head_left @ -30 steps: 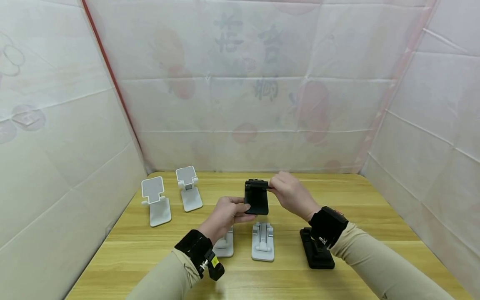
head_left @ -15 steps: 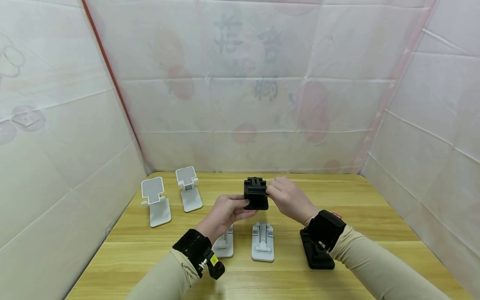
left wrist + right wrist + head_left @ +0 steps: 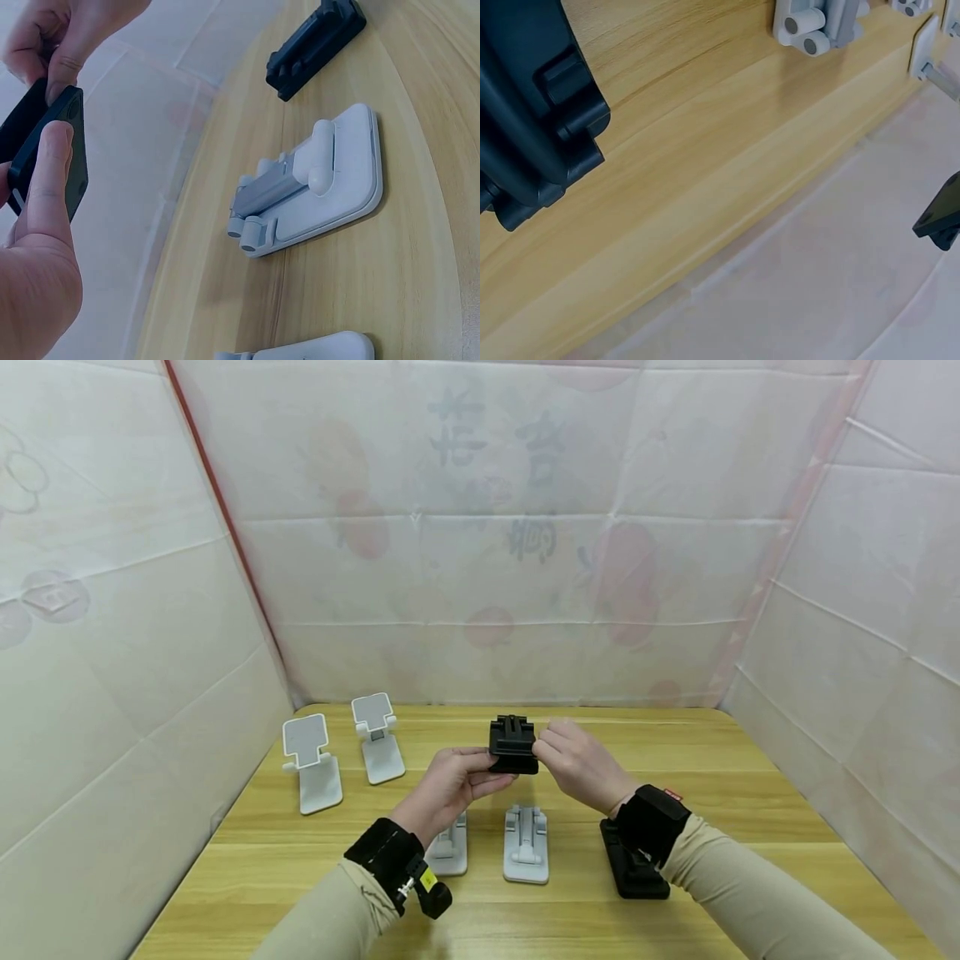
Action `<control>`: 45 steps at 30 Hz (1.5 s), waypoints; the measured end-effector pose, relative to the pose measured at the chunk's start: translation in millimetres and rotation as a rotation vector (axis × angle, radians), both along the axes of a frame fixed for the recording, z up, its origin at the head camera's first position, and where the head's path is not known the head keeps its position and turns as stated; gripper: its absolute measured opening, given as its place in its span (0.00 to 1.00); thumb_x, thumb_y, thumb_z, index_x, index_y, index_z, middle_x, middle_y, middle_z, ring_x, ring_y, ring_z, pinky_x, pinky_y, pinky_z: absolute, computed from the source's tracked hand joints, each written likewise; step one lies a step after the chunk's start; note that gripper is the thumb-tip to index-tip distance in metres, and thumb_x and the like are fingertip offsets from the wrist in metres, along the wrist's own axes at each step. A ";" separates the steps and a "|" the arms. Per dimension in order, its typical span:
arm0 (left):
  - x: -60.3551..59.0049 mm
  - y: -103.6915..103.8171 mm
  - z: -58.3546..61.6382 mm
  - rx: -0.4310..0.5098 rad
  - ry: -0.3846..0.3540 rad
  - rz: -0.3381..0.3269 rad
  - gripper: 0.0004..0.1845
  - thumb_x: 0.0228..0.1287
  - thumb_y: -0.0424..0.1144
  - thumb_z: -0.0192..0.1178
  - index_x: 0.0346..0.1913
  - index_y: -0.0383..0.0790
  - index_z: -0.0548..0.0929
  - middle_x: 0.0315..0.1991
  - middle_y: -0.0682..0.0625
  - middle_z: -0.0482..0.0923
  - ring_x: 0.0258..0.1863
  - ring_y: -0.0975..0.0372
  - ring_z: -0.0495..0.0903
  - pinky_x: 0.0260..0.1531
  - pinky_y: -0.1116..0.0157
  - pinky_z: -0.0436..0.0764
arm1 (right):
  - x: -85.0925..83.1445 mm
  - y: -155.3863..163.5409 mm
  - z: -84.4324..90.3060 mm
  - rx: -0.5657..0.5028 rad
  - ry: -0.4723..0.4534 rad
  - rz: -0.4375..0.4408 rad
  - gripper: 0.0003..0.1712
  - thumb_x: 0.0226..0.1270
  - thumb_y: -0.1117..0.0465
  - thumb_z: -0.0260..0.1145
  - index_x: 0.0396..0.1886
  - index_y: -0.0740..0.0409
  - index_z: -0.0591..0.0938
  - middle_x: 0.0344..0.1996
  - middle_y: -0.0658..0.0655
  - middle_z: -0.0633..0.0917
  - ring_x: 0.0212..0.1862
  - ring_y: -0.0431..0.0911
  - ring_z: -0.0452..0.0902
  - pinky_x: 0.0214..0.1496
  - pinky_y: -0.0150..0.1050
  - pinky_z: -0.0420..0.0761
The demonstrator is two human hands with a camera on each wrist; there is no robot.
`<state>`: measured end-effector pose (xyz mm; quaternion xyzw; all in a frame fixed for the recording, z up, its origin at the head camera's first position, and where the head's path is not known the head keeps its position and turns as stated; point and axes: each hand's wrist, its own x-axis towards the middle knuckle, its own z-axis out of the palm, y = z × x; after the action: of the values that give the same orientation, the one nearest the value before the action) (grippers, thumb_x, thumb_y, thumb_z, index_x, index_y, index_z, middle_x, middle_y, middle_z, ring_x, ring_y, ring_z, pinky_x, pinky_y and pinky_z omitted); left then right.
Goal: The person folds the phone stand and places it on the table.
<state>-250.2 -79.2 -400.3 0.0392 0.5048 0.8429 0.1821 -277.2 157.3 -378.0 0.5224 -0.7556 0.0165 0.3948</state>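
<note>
Over the middle of the table, my left hand (image 3: 453, 781) grips a black folding phone stand (image 3: 513, 745) by its left side. One finger lies straight along the base underneath in the left wrist view. From the other side my right hand (image 3: 577, 762) pinches the stand's hinged part with curled fingers, its thumb at the edge in the left wrist view. The stand is partly folded, with a gap between its two plates. Only a corner of the held stand (image 3: 939, 217) shows in the right wrist view, and the right fingers are out of that picture.
Two white phone stands, one left (image 3: 311, 760) and one behind it (image 3: 378, 739), stand unfolded at the back left. A folded white stand (image 3: 526, 845) lies below the hands, another (image 3: 448, 852) partly behind the left wrist. A folded black stand (image 3: 633, 864) lies under the right wrist.
The held stand's hinged upper part has swung down toward its base, and its ribbed back now shows on top. My right hand has lowered slightly with it; the left keeps its grip.
</note>
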 end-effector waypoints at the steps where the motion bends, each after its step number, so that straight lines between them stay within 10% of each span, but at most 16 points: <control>1: 0.0 0.2 0.3 0.006 0.000 -0.003 0.20 0.71 0.28 0.59 0.64 0.24 0.78 0.55 0.32 0.83 0.48 0.51 0.88 0.53 0.60 0.87 | 0.1 0.2 -0.3 0.004 0.004 -0.002 0.14 0.74 0.75 0.52 0.29 0.59 0.75 0.26 0.53 0.75 0.31 0.47 0.66 0.34 0.40 0.70; 20: 1.0 0.0 1.8 0.047 -0.009 -0.028 0.25 0.79 0.42 0.56 0.68 0.27 0.73 0.56 0.33 0.83 0.49 0.50 0.88 0.55 0.60 0.86 | -1.1 0.7 -1.5 0.016 0.061 0.005 0.24 0.84 0.70 0.36 0.29 0.59 0.74 0.26 0.53 0.75 0.31 0.47 0.65 0.33 0.39 0.69; 30: -0.1 -1.0 1.8 0.053 -0.024 -0.008 0.24 0.78 0.41 0.57 0.67 0.26 0.74 0.53 0.33 0.84 0.46 0.51 0.89 0.54 0.60 0.86 | -2.4 5.7 -0.4 0.000 -0.018 0.056 0.03 0.69 0.65 0.69 0.36 0.61 0.83 0.30 0.53 0.81 0.34 0.47 0.73 0.37 0.39 0.79; 37: 0.1 -1.7 1.7 0.046 -0.016 -0.004 0.24 0.77 0.40 0.57 0.67 0.26 0.74 0.54 0.33 0.84 0.46 0.51 0.89 0.54 0.60 0.86 | 1.3 3.9 -1.5 -0.135 -0.227 0.033 0.04 0.73 0.64 0.67 0.36 0.58 0.85 0.29 0.50 0.81 0.32 0.43 0.73 0.34 0.37 0.78; 45: 0.2 -0.9 0.3 0.032 -0.016 0.003 0.24 0.77 0.39 0.57 0.67 0.27 0.73 0.55 0.32 0.83 0.48 0.50 0.89 0.54 0.59 0.86 | 6.7 -0.9 0.9 -0.388 -0.723 -0.167 0.05 0.74 0.64 0.66 0.36 0.55 0.86 0.28 0.47 0.79 0.30 0.39 0.69 0.31 0.35 0.72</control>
<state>-250.1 -80.1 -400.0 0.0347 0.4898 0.8515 0.1839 -270.4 156.4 -377.1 0.3360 -0.8681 0.3087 0.1953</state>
